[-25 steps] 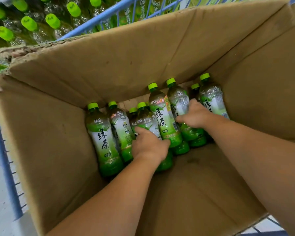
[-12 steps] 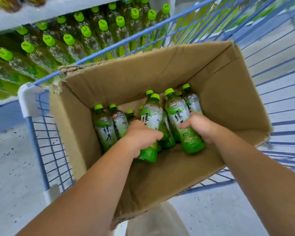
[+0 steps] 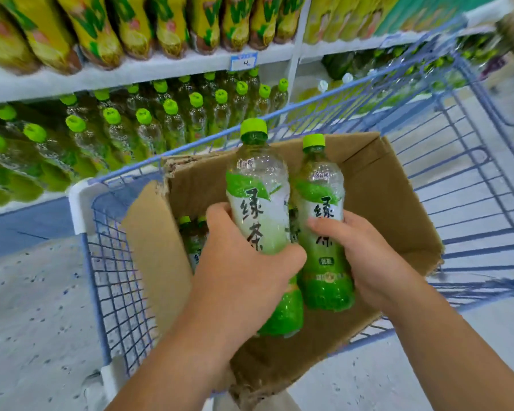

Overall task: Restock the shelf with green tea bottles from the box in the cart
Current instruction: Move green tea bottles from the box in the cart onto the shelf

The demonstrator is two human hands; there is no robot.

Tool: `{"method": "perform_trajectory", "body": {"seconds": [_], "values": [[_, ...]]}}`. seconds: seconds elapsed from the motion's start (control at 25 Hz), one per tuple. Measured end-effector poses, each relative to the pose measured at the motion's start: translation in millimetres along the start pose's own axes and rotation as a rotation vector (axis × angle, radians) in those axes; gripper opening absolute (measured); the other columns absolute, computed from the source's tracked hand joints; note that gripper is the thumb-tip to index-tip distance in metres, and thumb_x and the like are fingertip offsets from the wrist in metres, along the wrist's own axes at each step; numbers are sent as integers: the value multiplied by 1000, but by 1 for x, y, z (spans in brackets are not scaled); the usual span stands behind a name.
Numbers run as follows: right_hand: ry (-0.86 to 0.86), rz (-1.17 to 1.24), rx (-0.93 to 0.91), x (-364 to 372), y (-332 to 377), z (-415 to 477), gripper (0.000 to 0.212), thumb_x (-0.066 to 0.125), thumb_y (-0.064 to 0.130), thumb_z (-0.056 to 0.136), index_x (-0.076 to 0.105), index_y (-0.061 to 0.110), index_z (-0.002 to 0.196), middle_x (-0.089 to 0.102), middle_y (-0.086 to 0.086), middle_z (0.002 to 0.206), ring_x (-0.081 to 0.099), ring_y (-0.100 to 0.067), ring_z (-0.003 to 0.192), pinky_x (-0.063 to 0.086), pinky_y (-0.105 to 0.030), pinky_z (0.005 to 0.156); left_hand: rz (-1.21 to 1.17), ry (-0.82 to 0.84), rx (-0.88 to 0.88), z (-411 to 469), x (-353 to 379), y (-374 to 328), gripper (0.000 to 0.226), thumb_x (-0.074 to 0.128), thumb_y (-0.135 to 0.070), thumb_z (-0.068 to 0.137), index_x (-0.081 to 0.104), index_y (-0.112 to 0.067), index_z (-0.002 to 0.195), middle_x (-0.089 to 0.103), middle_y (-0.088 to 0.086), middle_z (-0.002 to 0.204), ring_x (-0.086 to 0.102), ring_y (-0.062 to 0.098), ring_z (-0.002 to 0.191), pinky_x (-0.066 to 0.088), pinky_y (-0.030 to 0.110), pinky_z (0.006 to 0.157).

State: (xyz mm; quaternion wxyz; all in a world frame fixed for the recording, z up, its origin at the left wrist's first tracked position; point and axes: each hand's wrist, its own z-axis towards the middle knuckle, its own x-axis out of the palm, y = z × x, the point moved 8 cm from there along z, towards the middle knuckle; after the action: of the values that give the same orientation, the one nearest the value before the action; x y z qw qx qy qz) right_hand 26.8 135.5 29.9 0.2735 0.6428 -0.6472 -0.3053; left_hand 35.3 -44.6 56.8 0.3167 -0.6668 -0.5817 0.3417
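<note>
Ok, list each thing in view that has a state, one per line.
Left hand: gripping a bottle, lifted above the box.
Right hand: gripping a second bottle.
Left bottle: capped, upright.
Right bottle: capped, upright.
Box: open, a few bottles inside.
Shelf: stocked with green-capped bottles.

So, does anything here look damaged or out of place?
Only the cardboard box: its top edge is torn and ragged at the far left corner. The two bottles, one in the left hand and one in the right hand, look intact and capped.
</note>
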Motion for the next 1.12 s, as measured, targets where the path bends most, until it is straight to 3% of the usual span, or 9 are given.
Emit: {"method": "perform_trajectory", "body": {"seconds": [0.12, 0.24, 0.36, 0.48, 0.56, 0.72, 0.8, 0.88, 1.12], "values": [[5, -2, -48, 42, 41, -24, 42, 72, 24, 71, 69, 3, 108, 73, -26, 101, 73, -35, 79, 61, -44, 67, -146, -82, 116, -16, -47, -24, 51, 79, -38, 66, 46, -40, 104, 66, -29, 91, 66, -9, 70, 50, 19, 54], [47, -60, -105, 102, 81, -41, 45, 79, 23, 66, 69, 2, 105, 70, -28, 95, 69, -36, 77, 59, -49, 70, -221, -146, 187, -25, -114, -36, 39, 71, -41, 73, 48, -39, 105, 67, -23, 84, 65, -4, 63, 48, 15, 46], [119, -138, -166, 176, 113, -51, 41, 78, 30, 65, 72, 8, 99, 70, -22, 87, 67, -34, 73, 59, -50, 66, -244, -208, 239, -28, -192, -37, 31, 66, -40, 81, 47, -39, 105, 66, -20, 86, 65, 0, 65, 52, 23, 53], [172, -224, -230, 260, 133, -54, 39, 78, 35, 60, 73, 17, 94, 70, -12, 78, 68, -29, 67, 59, -47, 61, -236, -285, 325, -29, -274, -32, 33, 68, -37, 86, 44, -41, 108, 65, -26, 92, 66, -2, 72, 51, 14, 52], [205, -279, -260, 320, 135, -48, 45, 80, 36, 58, 72, 16, 98, 71, -15, 81, 69, -30, 66, 59, -45, 60, -221, -340, 362, -33, -332, -20, 35, 71, -34, 87, 43, -41, 108, 64, -29, 94, 65, -4, 74, 49, 9, 53], [244, -337, -272, 426, 124, -32, 37, 79, 29, 66, 72, 13, 98, 73, -15, 82, 69, -29, 66, 59, -46, 59, -156, -431, 359, -33, -435, 8, 35, 75, -31, 83, 48, -41, 105, 64, -27, 93, 64, -7, 77, 49, 7, 56], [268, -357, -270, 475, 115, -19, 25, 80, 24, 74, 72, 15, 96, 75, -13, 81, 71, -28, 65, 60, -42, 59, -107, -480, 343, -28, -484, 24, 35, 76, -33, 80, 53, -39, 104, 67, -19, 89, 64, -7, 77, 51, 11, 55], [285, -345, -275, 515, 108, -4, 13, 78, 19, 79, 73, 18, 90, 76, -12, 84, 73, -30, 70, 60, -47, 64, -61, -531, 313, -16, -527, 38, 35, 78, -35, 76, 57, -37, 105, 69, -18, 88, 64, -9, 78, 49, 11, 56], [291, -308, -322, 598, 103, 64, 15, 80, 18, 77, 72, 19, 90, 77, -7, 82, 75, -28, 74, 62, -48, 71, 19, -623, 251, 45, -617, 56, 41, 87, -30, 70, 66, -28, 105, 74, -12, 88, 69, -1, 75, 60, 25, 67]]}}
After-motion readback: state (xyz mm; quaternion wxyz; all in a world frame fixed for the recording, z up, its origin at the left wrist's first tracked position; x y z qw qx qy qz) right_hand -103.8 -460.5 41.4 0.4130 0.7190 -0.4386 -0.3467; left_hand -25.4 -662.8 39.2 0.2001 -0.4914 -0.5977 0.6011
